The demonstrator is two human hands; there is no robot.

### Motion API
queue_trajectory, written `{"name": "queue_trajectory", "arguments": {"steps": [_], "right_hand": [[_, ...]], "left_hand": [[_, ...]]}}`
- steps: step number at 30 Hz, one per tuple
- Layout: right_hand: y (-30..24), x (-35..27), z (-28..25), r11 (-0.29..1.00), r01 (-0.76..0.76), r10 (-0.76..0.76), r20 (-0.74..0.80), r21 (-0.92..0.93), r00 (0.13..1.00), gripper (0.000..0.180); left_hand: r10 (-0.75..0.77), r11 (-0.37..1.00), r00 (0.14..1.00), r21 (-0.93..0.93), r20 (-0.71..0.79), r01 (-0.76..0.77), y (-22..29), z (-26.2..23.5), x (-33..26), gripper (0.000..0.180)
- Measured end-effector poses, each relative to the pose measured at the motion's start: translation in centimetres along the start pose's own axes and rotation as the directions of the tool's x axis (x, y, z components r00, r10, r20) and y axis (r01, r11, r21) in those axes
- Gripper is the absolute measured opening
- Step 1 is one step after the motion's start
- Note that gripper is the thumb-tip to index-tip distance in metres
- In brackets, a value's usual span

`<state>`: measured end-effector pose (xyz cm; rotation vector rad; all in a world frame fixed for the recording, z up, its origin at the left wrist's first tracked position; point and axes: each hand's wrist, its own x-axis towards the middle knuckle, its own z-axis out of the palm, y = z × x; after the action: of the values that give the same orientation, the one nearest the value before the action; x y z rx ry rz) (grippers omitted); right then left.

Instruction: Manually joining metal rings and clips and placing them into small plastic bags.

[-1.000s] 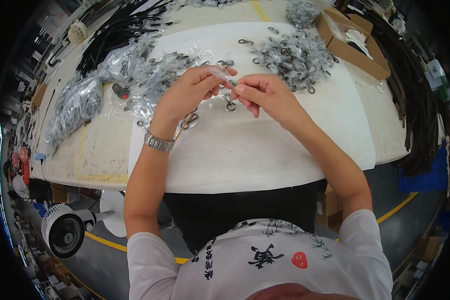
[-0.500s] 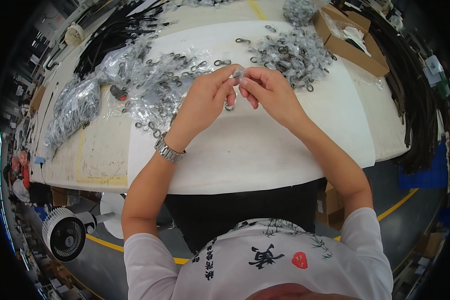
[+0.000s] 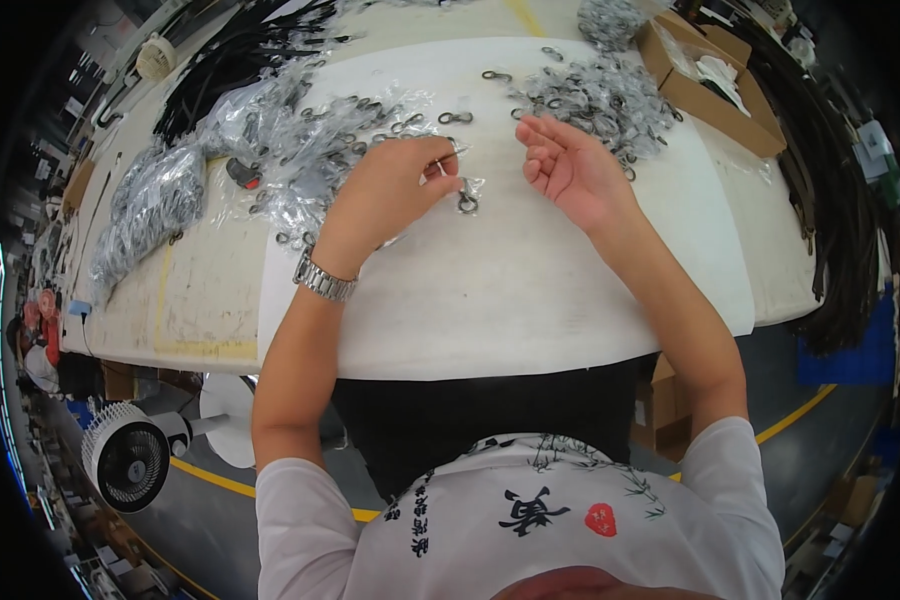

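Note:
My left hand is over the middle of the table, beside the left heap of clear plastic bags with metal clasps. Its thumb and forefinger are closed; whatever they pinch is too small to make out. Just past the thumb, a metal clasp lies on the white sheet with clear plastic around it. My right hand is turned palm up, fingers loosely bent and apart, with nothing visible in it. Its fingertips are close to the right heap of bagged clasps. Another clasp lies between the heaps.
A white sheet covers the table's middle. A red-and-black tool lies by the left heap, near full plastic bags. Black straps lie far left. An open cardboard box stands far right. A fan stands below left.
My hands, together over a small clear piece before, have parted. The right one has moved right and opened; the left has drawn slightly left. The clasp by my left thumb seems to lie still.

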<state>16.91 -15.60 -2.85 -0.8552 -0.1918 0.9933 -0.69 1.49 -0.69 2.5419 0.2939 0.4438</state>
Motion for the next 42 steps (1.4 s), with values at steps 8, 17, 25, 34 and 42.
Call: {"name": "queue_trajectory", "arguments": {"steps": [8,17,25,34,42], "right_hand": [[0.5,-0.2,-0.1,0.959,0.216,-0.209,0.052,-0.186,0.976,0.022],[1.4,-0.3,0.8,0.659,0.283,-0.164,0.234,-0.697,0.958,0.032],[1.4,-1.3,1.9,0.668,0.243,0.031,0.353,-0.704,0.935,0.025],[1.4,-1.5,2.0,0.638,0.279,-0.041,0.330,-0.718,0.943,0.036],[1.1,-1.3,1.7,0.473,0.422,-0.214,0.363,-0.774,0.907,0.029]], "left_hand": [[0.051,0.895,0.995,0.438,0.091,-0.086,1.7,3.5,-1.2,0.019],[0.022,0.991,0.972,-0.122,-0.233,-0.052,1.9,1.1,-0.1,0.012],[-0.250,0.700,0.967,-0.683,0.036,0.206,1.4,0.2,-0.1,0.019],[-0.185,0.834,0.982,-0.533,-0.028,0.142,1.6,0.8,0.0,0.018],[-0.267,0.722,0.960,-0.642,0.086,0.259,2.2,0.6,0.3,0.022]]}}
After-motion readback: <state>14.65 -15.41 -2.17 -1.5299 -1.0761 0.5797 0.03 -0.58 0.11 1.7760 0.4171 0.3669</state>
